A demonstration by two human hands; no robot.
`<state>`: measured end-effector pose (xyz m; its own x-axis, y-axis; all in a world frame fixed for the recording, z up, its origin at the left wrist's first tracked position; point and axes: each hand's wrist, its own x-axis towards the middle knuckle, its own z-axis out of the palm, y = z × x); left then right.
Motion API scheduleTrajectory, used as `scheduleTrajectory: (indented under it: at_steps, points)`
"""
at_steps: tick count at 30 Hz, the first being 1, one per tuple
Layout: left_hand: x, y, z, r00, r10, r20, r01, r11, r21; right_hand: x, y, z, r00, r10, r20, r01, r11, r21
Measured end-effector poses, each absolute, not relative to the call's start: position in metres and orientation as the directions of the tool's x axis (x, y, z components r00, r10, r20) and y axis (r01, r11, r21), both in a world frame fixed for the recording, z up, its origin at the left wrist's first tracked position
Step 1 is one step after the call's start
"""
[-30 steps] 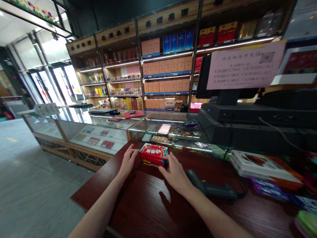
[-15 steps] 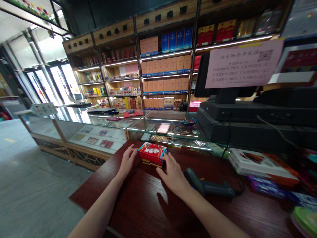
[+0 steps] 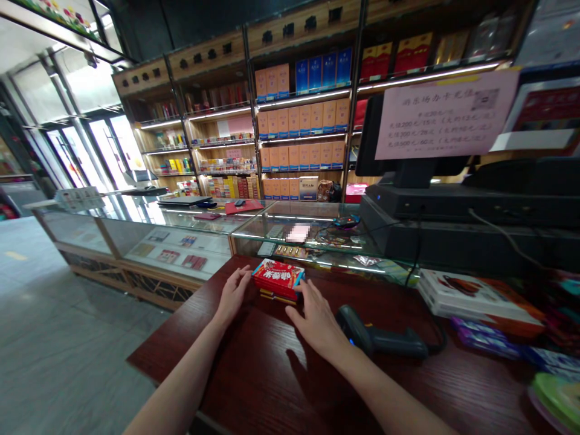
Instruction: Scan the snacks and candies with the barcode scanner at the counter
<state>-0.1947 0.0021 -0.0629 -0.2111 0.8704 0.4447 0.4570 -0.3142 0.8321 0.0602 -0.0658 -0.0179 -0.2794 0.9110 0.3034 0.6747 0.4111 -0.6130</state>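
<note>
A small stack of flat boxes (image 3: pixel 277 279) lies on the dark red wooden counter (image 3: pixel 254 368). Red boxes with white characters and blue ends are on top, and yellowish edges show at the bottom. My left hand (image 3: pixel 234 294) is at the stack's left end, fingers stretched and fingertips against or very close to it. At the right end, my right hand (image 3: pixel 316 314) has its fingers extended by the corner and its thumb apart, in front of the stack. Neither hand is wrapped round the boxes. Beside my right wrist lies a dark barcode scanner (image 3: pixel 385 338).
Behind the counter runs a glass display case (image 3: pixel 312 211). A monitor with a pink paper sign (image 3: pixel 446 115) stands at right. White boxes (image 3: pixel 475 296), purple packets (image 3: pixel 484 338) and a green round item (image 3: pixel 557 393) lie on the right. Stocked shelves (image 3: pixel 301 121) line the back.
Both hands and the stack keep the same places. A blue light now shows on the scanner near my right wrist, and the view has shifted very slightly.
</note>
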Motion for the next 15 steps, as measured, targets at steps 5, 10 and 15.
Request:
scheduleTrajectory:
  at_steps: [5,10,15]
  points:
    - [-0.193,0.0,-0.06,-0.228,0.869,0.438,0.422,-0.317,0.849,0.062,-0.063,-0.015,-0.258,0.912,0.319,0.647,0.408,-0.644]
    - [-0.188,-0.005,-0.054,-0.247,0.876,0.415,0.417,-0.291,0.861,0.066,-0.051,-0.011,-0.222,0.929,0.297,0.571,0.371,-0.733]
    - [-0.186,-0.009,-0.055,-0.311,0.855,0.415,0.454,-0.25,0.855,0.067,-0.044,-0.014,-0.215,0.947,0.237,0.576,0.319,-0.753]
